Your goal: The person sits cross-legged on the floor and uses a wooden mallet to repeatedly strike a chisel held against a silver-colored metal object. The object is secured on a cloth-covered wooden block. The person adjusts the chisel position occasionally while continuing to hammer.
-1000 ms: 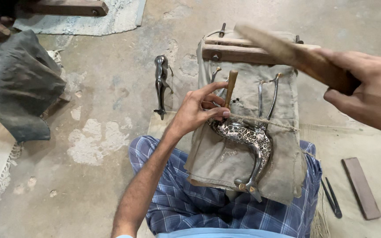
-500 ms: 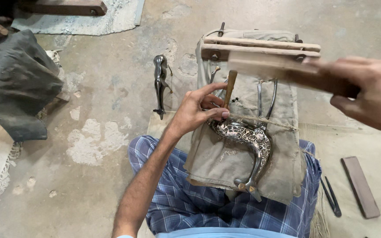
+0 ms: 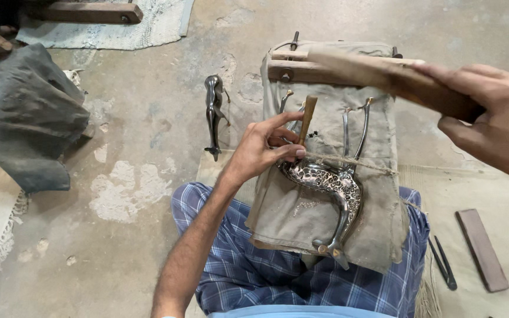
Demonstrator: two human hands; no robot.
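Note:
My left hand [image 3: 263, 150] pinches a short wooden-handled chisel [image 3: 307, 119], holding it upright with its tip on a shiny patterned metal animal figure [image 3: 331, 188]. The figure lies on its side on a cloth-covered wooden stand [image 3: 301, 218] across my lap, tied down by a string [image 3: 372, 166]. My right hand [image 3: 493, 121] grips a long wooden stick [image 3: 384, 76], raised above and to the right of the chisel.
A second dark metal figure [image 3: 214, 115] lies on the concrete floor left of the stand. A grey cloth bundle [image 3: 27, 121] sits at far left. A flat brown stone [image 3: 482, 249] and thin dark tools [image 3: 443, 263] lie at right on a mat.
My right hand swung the wooden stick down toward the chisel and has lifted it again. My left hand and the chisel stayed in place on the figure.

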